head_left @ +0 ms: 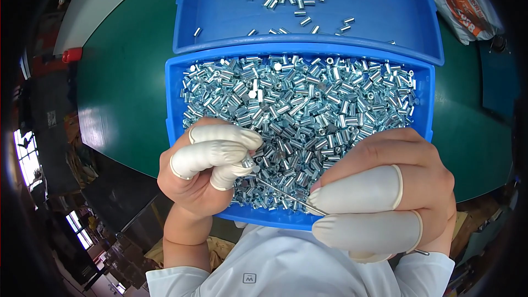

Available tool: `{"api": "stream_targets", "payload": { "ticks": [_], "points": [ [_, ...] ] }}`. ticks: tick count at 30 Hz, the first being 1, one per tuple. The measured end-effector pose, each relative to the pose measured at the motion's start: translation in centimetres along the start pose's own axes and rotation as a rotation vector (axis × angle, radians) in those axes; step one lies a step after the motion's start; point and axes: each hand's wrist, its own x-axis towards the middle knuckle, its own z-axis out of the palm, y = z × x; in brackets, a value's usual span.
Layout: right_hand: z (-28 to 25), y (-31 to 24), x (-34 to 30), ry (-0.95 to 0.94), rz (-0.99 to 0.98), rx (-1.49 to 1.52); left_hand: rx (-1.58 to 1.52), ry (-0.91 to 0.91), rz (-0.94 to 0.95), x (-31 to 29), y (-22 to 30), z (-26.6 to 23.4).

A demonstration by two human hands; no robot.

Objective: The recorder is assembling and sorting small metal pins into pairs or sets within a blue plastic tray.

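My left hand (203, 168), with white finger cots on, pinches a small shiny metal spacer (248, 161) between thumb and fingers. Opposite it, my right hand (385, 198), also in white finger cots, grips a thin metal rod (286, 193). The rod slants up and left, its far end close to the spacer; whether it touches or enters it I cannot tell. Its other end shows below the right palm. Both hands are over a blue bin (173, 99) filled with loose silvery spacers (308, 99), several hexagonal with a hole through the end.
Behind the bin, a second blue tray (220, 0) holds several scattered spacers. Both stand on a green tabletop (126, 77). A printed white and orange bag (459, 5) lies at the far right. At the left edge sits a small red object (72, 55).
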Motion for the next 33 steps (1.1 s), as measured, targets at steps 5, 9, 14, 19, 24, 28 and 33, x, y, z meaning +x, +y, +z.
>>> {"api": "stream_targets", "payload": {
  "ticks": [5,9,14,19,24,28,33],
  "points": [
    [-0.1,0.1,0.0,0.004,-0.002,-0.022,0.014,-0.005,0.0,0.0,0.1,0.0],
    [-0.6,-0.1,0.3,-0.069,-0.017,-0.045,0.015,0.0,0.001,0.2,0.3,0.1],
    [-0.2,0.2,0.0,-0.035,-0.06,-0.124,0.01,0.002,0.017,0.3,0.0,0.2],
    [-0.1,0.2,0.0,-0.037,-0.105,-0.205,0.032,-0.003,0.04,0.4,0.0,0.1],
    [0.6,-0.2,-0.4,0.053,-0.001,-0.203,0.043,-0.01,0.037,0.3,0.1,0.0],
    [0.4,0.2,-0.2,0.05,-0.072,-0.255,0.036,-0.016,0.025,0.4,0.1,0.1],
    [0.2,0.5,0.3,0.004,-0.081,-0.219,0.061,-0.027,0.012,0.6,0.0,0.2]
  ]
}}
